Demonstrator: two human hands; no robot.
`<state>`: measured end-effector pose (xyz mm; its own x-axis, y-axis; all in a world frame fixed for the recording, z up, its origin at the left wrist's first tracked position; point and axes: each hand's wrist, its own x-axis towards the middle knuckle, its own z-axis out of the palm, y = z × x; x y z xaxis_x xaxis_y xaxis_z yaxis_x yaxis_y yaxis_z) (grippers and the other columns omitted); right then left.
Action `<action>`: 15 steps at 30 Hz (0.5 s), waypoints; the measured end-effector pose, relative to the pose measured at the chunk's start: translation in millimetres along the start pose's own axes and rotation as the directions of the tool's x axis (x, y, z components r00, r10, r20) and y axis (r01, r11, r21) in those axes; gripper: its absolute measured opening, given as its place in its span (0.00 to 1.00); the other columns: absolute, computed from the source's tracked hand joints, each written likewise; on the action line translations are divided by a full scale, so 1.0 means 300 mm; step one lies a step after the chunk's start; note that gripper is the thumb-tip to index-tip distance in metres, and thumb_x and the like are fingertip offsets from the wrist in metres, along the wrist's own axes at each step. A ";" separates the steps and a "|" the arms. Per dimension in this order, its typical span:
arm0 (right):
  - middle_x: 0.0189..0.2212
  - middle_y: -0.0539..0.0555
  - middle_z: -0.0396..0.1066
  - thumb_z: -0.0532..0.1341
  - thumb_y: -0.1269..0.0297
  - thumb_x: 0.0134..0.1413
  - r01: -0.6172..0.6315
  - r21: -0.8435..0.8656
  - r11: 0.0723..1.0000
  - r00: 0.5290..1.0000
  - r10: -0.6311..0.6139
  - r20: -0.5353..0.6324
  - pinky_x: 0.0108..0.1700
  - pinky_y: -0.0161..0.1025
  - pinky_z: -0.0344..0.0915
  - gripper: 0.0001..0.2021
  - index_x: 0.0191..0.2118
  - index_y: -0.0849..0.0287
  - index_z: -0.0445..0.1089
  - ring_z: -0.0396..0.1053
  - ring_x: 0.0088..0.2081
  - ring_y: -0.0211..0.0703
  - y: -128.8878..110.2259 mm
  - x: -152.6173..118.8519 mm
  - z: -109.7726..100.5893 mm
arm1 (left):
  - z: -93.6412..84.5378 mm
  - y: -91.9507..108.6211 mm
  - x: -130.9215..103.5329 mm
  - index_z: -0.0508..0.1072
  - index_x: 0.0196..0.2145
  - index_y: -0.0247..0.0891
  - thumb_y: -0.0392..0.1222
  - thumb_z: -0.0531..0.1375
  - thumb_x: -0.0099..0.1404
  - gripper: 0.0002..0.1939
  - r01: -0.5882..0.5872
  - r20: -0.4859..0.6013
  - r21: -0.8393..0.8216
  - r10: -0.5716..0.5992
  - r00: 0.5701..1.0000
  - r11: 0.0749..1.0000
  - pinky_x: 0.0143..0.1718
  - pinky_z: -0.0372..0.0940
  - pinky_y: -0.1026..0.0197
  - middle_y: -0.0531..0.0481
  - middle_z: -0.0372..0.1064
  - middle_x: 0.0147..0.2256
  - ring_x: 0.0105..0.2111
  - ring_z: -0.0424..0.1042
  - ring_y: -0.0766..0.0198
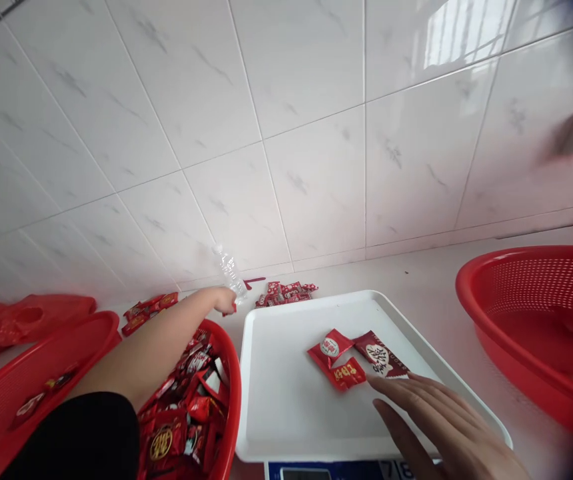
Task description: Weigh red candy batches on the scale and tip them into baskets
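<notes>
Fingers of the left hand [225, 301] closed on a small red wrapper [229, 310], mid-frame, left of centre, beside a clear bottle [230, 270]. Right hand [446, 427] open, lower right, over the white tray [286, 427] and close to a maroon packet [380, 353]. Count on tray: three, with two bright red packets [349, 375] next to the maroon. Many more in the red basket [235, 393], lower left; small pile [286, 293] by the wall. Writing: "SUGAR" along maroon packet's edge, Chinese characters on fronts, not safely legible; "7", "8" on blue panel [356, 469], bottom edge.
</notes>
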<state>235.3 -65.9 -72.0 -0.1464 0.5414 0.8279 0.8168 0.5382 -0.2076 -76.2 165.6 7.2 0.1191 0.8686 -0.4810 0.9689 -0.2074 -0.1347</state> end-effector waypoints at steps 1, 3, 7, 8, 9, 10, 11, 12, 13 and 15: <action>0.33 0.50 0.76 0.53 0.61 0.59 -0.019 0.003 1.000 1.000 0.019 0.009 0.38 0.39 0.67 0.11 0.43 0.54 0.69 0.73 0.35 0.43 -0.006 0.003 -0.007 | -0.024 -0.008 -0.049 0.69 0.23 0.36 0.33 0.62 0.49 0.03 -0.023 -0.036 -0.022 0.022 0.999 1.000 0.27 0.59 0.64 0.54 0.65 0.21 0.27 0.67 0.61; 0.32 0.51 0.76 0.52 0.59 0.59 -0.056 0.011 0.998 0.998 0.056 0.014 0.37 0.39 0.67 0.11 0.41 0.53 0.70 0.73 0.35 0.43 -0.021 0.011 -0.018 | -0.063 -0.030 -0.167 0.69 0.27 0.37 0.34 0.59 0.50 0.03 -0.060 -0.106 -0.064 0.053 0.993 0.996 0.26 0.56 0.65 0.55 0.65 0.23 0.28 0.66 0.63; 0.31 0.52 0.75 0.51 0.58 0.60 -0.070 0.033 0.997 0.997 0.070 0.020 0.35 0.40 0.68 0.13 0.39 0.54 0.71 0.73 0.34 0.44 -0.055 0.025 -0.032 | -0.055 -0.065 -0.432 0.68 0.33 0.39 0.38 0.57 0.51 0.09 -0.170 -0.094 -0.226 0.152 0.984 0.959 0.28 0.58 0.66 0.56 0.67 0.28 0.29 0.67 0.64; 0.31 0.52 0.76 0.51 0.58 0.61 -0.059 0.032 0.998 0.998 0.059 0.017 0.35 0.40 0.68 0.13 0.39 0.55 0.71 0.73 0.33 0.44 -0.061 0.026 -0.034 | -0.034 -0.066 -0.489 0.67 0.35 0.39 0.39 0.58 0.51 0.11 -0.190 -0.068 -0.269 0.178 0.982 0.944 0.31 0.60 0.66 0.55 0.68 0.31 0.32 0.68 0.63; 0.31 0.53 0.76 0.51 0.58 0.61 -0.049 0.027 0.998 0.999 0.048 0.014 0.35 0.40 0.67 0.13 0.39 0.56 0.71 0.73 0.33 0.44 -0.066 0.027 -0.036 | -0.006 -0.065 -0.538 0.67 0.37 0.39 0.39 0.60 0.50 0.14 -0.193 -0.051 -0.288 0.186 0.981 0.938 0.34 0.61 0.66 0.54 0.69 0.34 0.35 0.69 0.62; 0.31 0.53 0.76 0.50 0.59 0.61 -0.037 0.019 0.999 0.999 0.037 0.008 0.35 0.40 0.67 0.13 0.39 0.56 0.71 0.73 0.33 0.44 -0.069 0.026 -0.037 | 0.026 -0.062 -0.577 0.67 0.39 0.40 0.40 0.61 0.49 0.17 -0.180 -0.051 -0.275 0.173 0.984 0.944 0.37 0.61 0.66 0.53 0.70 0.38 0.38 0.68 0.61; 0.31 0.54 0.76 0.51 0.59 0.61 -0.026 0.011 1.000 1.000 0.026 -0.002 0.35 0.40 0.67 0.13 0.39 0.57 0.71 0.73 0.33 0.44 -0.072 0.026 -0.039 | 0.061 -0.056 -0.605 0.67 0.41 0.40 0.40 0.61 0.49 0.19 -0.158 -0.067 -0.240 0.146 0.987 0.958 0.39 0.61 0.65 0.52 0.69 0.40 0.40 0.68 0.60; 0.31 0.54 0.76 0.51 0.60 0.61 -0.018 0.005 1.000 1.000 0.018 -0.007 0.36 0.40 0.67 0.13 0.39 0.57 0.71 0.73 0.32 0.44 -0.075 0.025 -0.040 | 0.098 -0.050 -0.623 0.67 0.42 0.40 0.40 0.61 0.50 0.19 -0.135 -0.099 -0.192 0.117 0.988 0.972 0.40 0.61 0.65 0.51 0.69 0.42 0.41 0.68 0.60; 0.31 0.54 0.75 0.51 0.60 0.61 -0.010 0.003 1.000 1.000 0.010 -0.011 0.36 0.40 0.67 0.13 0.39 0.57 0.71 0.73 0.32 0.44 -0.078 0.024 -0.041 | 0.134 -0.043 -0.633 0.67 0.41 0.41 0.40 0.61 0.51 0.17 -0.112 -0.144 -0.147 0.091 0.985 0.983 0.40 0.60 0.64 0.51 0.69 0.42 0.41 0.68 0.59; 0.30 0.54 0.75 0.51 0.61 0.61 -0.001 0.008 1.000 1.000 0.002 -0.015 0.37 0.39 0.67 0.12 0.39 0.58 0.71 0.73 0.31 0.42 -0.085 0.021 -0.041 | 0.197 -0.032 -0.633 0.69 0.38 0.41 0.39 0.60 0.54 0.12 -0.062 -0.256 -0.113 0.031 0.966 0.992 0.39 0.60 0.64 0.50 0.70 0.39 0.39 0.69 0.59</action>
<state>220.5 -84.2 -55.0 -0.1365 0.5323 0.8355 0.8128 0.5423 -0.2127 -120.8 -23.9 48.7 0.2009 0.9479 -0.2474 0.9779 -0.2088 -0.0060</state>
